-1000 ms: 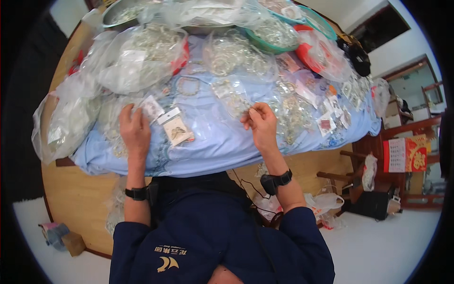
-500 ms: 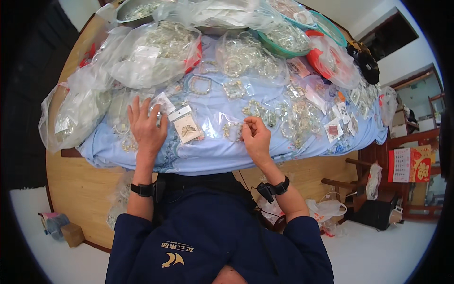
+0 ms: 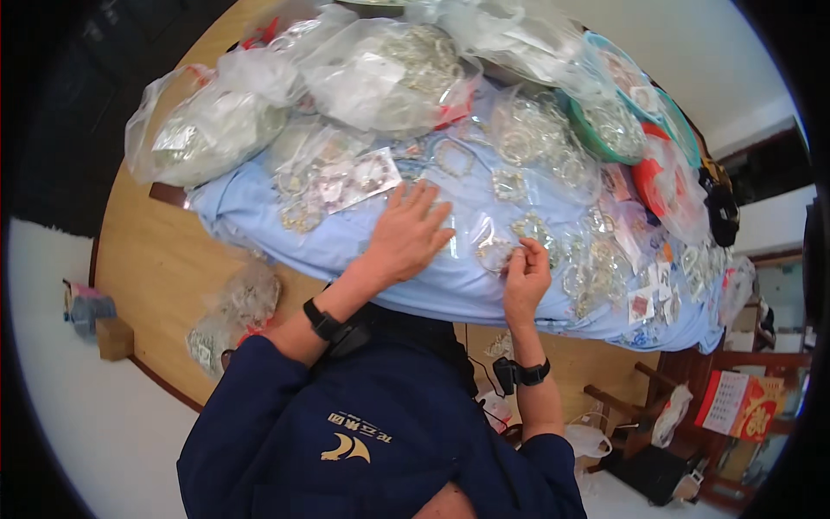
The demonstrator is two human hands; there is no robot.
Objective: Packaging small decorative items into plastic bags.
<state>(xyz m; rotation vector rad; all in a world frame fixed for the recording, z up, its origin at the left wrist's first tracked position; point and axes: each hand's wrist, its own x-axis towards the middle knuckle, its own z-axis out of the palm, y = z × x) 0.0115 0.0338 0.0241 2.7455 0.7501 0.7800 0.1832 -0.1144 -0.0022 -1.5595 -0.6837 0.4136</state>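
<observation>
Tablecloth (image 3: 246, 203): was matt, creased cloth
Far bags (image 3: 346, 95): looked thin, glossy plastic
Near packet (image 3: 485, 232): shone, clear plastic film
Green basket (image 3: 596, 148): seemed smooth plastic
Floor (image 3: 156, 285): looked smooth wood

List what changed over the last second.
View tilted. Left hand moved right and toward the body, palm down, fingers spread; the butterfly card is now out of sight, probably under it. Right hand came nearer the body early on, then stayed there, pinching a small clear bracelet packet. Nothing visibly let go. Unchanged: large clear bag, green basket.
</observation>
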